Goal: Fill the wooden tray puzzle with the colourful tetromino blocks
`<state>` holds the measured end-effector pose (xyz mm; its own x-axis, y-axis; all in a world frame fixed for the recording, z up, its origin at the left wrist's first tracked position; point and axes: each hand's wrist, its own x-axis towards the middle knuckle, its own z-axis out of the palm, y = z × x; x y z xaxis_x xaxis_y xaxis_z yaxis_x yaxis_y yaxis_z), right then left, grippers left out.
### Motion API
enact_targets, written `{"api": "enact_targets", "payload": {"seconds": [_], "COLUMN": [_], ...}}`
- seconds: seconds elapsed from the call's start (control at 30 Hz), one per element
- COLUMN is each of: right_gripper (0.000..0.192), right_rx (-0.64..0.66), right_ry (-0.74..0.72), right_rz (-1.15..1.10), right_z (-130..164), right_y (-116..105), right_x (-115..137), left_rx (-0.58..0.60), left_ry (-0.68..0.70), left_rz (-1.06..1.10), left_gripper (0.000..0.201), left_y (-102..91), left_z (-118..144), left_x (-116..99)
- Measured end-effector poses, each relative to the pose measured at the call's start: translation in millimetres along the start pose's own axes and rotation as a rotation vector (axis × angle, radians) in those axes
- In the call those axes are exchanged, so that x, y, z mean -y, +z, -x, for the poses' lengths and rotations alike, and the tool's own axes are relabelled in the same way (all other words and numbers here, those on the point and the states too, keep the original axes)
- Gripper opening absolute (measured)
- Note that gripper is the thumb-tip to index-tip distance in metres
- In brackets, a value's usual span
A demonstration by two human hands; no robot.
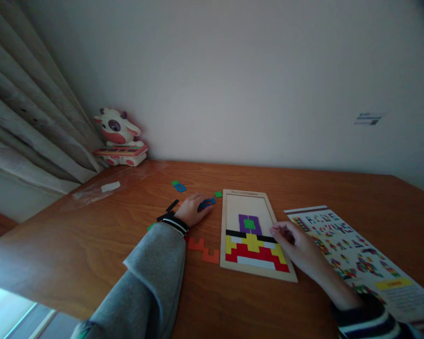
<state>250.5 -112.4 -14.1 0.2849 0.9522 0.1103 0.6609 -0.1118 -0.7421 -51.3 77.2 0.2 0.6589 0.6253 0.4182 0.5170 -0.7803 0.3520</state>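
Observation:
My left hand [192, 210] is on the table left of the wooden puzzle board [249, 201], its fingers curled round a blue puzzle piece [207, 202]. Over the board's right edge, my right hand [297, 242] has thumb and fingertips drawn together; I cannot make out whether anything is between them. Red, yellow, white and black pieces fill the board's lower part. Above them lies a purple block [256, 226] with a green piece [248, 223] in its middle. The board's upper part shows bare wood.
Orange pieces [210, 255], black strips [172, 205], a green piece [218, 194] and blue pieces [180, 187] lie loose left of the board. A printed pattern sheet [360, 254] lies at right. A cow toy keyboard [122, 139] and clear plastic wrap [88, 195] are at back left.

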Motion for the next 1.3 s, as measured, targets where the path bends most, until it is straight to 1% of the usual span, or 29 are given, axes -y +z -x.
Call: {"api": "enact_targets", "payload": {"seconds": [0.07, 0.17, 0.33, 0.5, 0.57, 0.7, 0.83, 0.9, 1.0, 1.13, 1.3], "right_gripper": [0.033, 0.033, 0.030, 0.030, 0.030, 0.029, 0.028, 0.027, 0.027, 0.027, 0.027], "right_rx": [-0.001, -0.006, -0.001, 0.016, 0.020, 0.005, -0.016, -0.021, -0.017, -0.012, -0.009], "right_ry": [0.000, -0.003, -0.010, -0.028, -0.028, -0.026, -0.050, -0.052, -0.051, -0.037, -0.026], "right_rz": [-0.003, -0.010, -0.004, 0.020, 0.027, 0.029, 0.025, 0.028, 0.028, 0.036, 0.043], "right_z": [-0.3, -1.0, -0.6, 1.0, 1.1, 1.2, 1.6, 1.8, 1.7, 1.1, 1.1], "right_y": [-0.8, -1.1, 0.0, 0.3, 0.2, 0.2, 0.5, 0.6, 0.6, 0.1, -0.1], "right_x": [0.3, 0.7, 0.7, -0.5, -1.1, -0.5, 2.1, 2.6, 1.7, -0.4, 0.9], "left_rx": [-0.026, 0.001, 0.023, 0.016, 0.011, 0.009, -0.014, -0.002, 0.024, 0.012, -0.002], "left_ry": [0.037, 0.078, 0.035, 0.014, 0.016, 0.036, -0.009, -0.039, -0.084, -0.148, -0.158], "left_rz": [-0.020, -0.040, -0.047, -0.106, -0.121, -0.085, -0.069, -0.051, -0.012, 0.038, 0.082], "left_gripper": [0.031, 0.035, 0.029, 0.029, 0.029, 0.031, 0.033, 0.034, 0.031, 0.028, 0.029], "left_y": [-1.8, -3.7, -2.2, 0.9, 2.1, 4.1, 5.5, 5.5, 4.9, 4.1, 3.6], "left_z": [2.6, 5.6, 5.0, 3.9, 4.2, 4.3, 1.1, -1.4, -3.9, -3.9, -2.6], "left_x": [0.4, 4.0, 9.7, 10.7, 11.0, 10.9, 8.2, 6.0, 2.6, -0.3, -1.7]}}
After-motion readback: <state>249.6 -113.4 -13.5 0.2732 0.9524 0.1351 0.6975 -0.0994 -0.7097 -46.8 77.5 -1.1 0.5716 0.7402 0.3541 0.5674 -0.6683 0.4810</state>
